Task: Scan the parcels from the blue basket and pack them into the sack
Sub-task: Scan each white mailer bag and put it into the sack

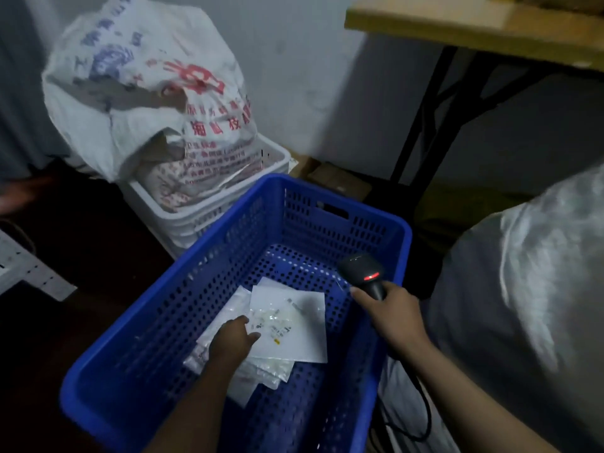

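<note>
Parcels [261, 371]: position? (Inspector)

A small heap of flat white packets on the floor of the blue basket [228, 243], towards its near end. The top parcel [294, 325] lies face up, label showing; the print is too blurred to read. (Assistant)

Left hand [230, 338]? (Inspector)

Inside the basket, resting on the heap at the top parcel's left edge. The thumb tip lies on that parcel and the fingers are bent. Whether they have pinched the edge cannot be told. (Assistant)

Right hand [392, 315]? (Inspector)

Wrapped round the handle of a black scanner [362, 273], index finger stretched forward. The scanner head sits above the basket's right side, near the rim, with a red light lit on top. A black cable [425, 420] loops below the forearm. (Assistant)

Sack [523, 289]? (Inspector)

Pale woven, bulging, just beside the basket on the right. (Assistant)

Surroundings? (Inspector)

Behind the basket, a printed sack [147, 93] stands in a white basket [196, 217]. A table [474, 24] with black legs stands at upper right. (Assistant)
</note>
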